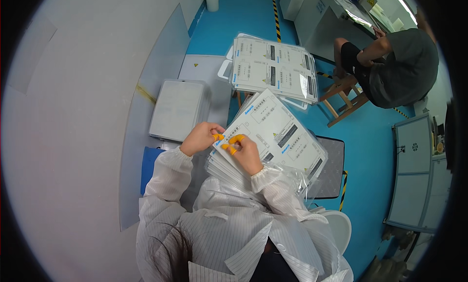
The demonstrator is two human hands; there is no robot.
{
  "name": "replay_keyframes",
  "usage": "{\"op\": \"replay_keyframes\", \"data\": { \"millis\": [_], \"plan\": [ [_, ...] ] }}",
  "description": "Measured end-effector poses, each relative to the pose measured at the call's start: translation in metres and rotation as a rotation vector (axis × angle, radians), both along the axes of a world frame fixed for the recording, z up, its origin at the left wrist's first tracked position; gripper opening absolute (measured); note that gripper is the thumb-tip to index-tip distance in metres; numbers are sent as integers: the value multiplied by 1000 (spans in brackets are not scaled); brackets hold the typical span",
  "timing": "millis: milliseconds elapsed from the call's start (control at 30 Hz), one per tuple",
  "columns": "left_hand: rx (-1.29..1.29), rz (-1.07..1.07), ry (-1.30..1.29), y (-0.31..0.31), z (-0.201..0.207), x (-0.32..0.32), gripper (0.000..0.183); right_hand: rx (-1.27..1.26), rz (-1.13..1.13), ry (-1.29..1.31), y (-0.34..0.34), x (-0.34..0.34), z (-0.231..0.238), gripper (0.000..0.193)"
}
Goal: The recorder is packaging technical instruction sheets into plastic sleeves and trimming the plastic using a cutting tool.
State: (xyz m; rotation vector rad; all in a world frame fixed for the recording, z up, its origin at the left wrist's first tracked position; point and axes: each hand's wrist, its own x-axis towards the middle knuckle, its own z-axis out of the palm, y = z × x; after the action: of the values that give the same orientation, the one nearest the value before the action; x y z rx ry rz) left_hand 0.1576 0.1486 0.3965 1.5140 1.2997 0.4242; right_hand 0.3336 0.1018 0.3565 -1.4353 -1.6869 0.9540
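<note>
A stack of white printed sheets (273,136) with black blocks and small blue marks lies slanted before my lap. At its left edge my left hand (199,137) pinches the border of the top sheet, with yellow finger cots on its fingertips. Close beside it, my right hand (246,154) rests over the same sheet, its cot-covered thumb and fingers drawn together. Whatever lies between those fingertips is too small to make out. Crumpled clear film (298,180) sticks out by my right sleeve at the stack's lower right.
Beyond lies another pile of printed sheets (273,67) on a white support. A pale lidded box (178,109) stands left, near a grey panel (156,87). A dark-edged grey mat (330,167) is at right. A co-worker (402,70) sits on a wooden stool (343,99); cabinets (414,170) stand far right.
</note>
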Motion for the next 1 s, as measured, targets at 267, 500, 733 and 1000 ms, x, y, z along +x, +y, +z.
{"op": "replay_keyframes", "data": {
  "millis": [267, 500, 733, 1000],
  "plan": [
    [-291, -55, -418, 5, -6, -17, 35, -149, 81, 91, 1, 4, -6, 16],
    [-342, -49, -317, 11, -33, -25, 32, -187, -377, 1462, 22, 71, 10, 11],
    [-375, -182, -609, 43, 10, -4, 36, -151, -75, 1542, 11, 93, -8, 18],
    [-164, -360, -166, 61, 17, 64, 38, -111, -237, 1402, 7, 100, -9, 9]
  ]
}}
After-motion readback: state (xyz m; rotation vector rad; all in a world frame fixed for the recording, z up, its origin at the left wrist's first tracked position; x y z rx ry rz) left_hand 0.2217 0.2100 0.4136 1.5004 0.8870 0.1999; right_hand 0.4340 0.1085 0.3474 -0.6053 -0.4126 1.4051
